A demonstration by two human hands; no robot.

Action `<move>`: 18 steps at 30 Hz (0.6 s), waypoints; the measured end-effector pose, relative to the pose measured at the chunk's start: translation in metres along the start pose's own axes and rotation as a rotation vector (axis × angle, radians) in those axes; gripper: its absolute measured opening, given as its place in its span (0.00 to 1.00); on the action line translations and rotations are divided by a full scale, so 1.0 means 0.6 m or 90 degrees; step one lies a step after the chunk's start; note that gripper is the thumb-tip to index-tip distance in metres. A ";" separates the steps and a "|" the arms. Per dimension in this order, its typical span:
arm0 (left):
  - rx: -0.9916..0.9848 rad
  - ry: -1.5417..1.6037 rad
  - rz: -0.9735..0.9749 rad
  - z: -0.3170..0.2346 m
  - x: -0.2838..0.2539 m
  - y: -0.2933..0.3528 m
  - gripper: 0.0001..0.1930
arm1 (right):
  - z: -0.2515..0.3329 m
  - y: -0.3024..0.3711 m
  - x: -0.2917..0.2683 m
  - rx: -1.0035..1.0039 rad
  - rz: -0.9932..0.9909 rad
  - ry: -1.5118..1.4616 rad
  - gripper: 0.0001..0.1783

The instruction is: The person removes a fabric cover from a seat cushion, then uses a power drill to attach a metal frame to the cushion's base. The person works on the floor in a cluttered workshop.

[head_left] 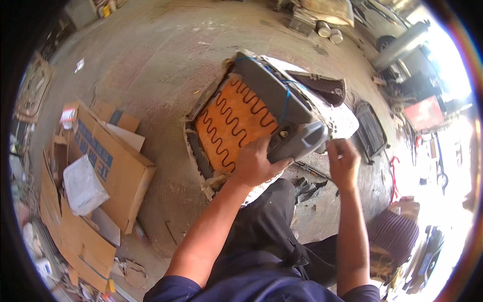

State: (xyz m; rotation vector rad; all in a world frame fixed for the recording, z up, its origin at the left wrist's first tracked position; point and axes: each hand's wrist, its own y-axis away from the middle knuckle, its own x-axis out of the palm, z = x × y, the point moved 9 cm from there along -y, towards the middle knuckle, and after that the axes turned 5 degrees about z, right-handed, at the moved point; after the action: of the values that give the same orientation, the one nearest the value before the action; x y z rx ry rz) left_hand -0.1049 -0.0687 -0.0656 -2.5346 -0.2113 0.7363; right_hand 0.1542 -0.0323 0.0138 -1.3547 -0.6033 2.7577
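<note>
Dark navy shirt fabric (266, 282) is lying nearest. Beyond, the left hand (254, 162) is gripping rounded grey plastic trim (302, 142); the right hand (345, 163) is curling narrow, its contents unclear. Just past them, an orange-backed, spring-lined seat cushion (225, 118) is resting on the grey concrete floor (151, 55); were the left hand slipping, the cushion could be tipping.
</note>
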 end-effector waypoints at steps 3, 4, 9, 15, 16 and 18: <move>0.061 -0.025 -0.002 -0.007 0.043 0.004 0.36 | -0.315 0.202 0.102 0.332 0.093 0.111 0.14; 0.070 -0.021 0.000 -0.013 0.041 0.002 0.36 | -0.387 0.288 0.163 0.364 0.153 0.098 0.17; 0.029 -0.033 0.039 -0.015 0.053 0.017 0.32 | -0.515 0.705 0.389 0.667 0.439 0.053 0.37; -0.008 -0.043 0.078 -0.033 0.081 0.031 0.34 | -0.445 0.732 0.379 0.704 0.136 -0.085 0.55; 0.006 -0.038 0.071 -0.034 0.088 0.032 0.34 | -0.442 0.745 0.382 0.746 0.087 -0.172 0.60; 0.016 -0.032 0.064 -0.026 0.102 0.041 0.34 | -0.433 0.781 0.384 0.835 0.072 -0.138 0.64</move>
State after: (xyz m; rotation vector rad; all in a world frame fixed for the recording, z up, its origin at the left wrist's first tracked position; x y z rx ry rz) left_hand -0.0448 -0.0796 -0.0948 -2.5192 -0.0914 0.8365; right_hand 0.2823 -0.3383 -0.4657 -0.7213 1.1354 2.3819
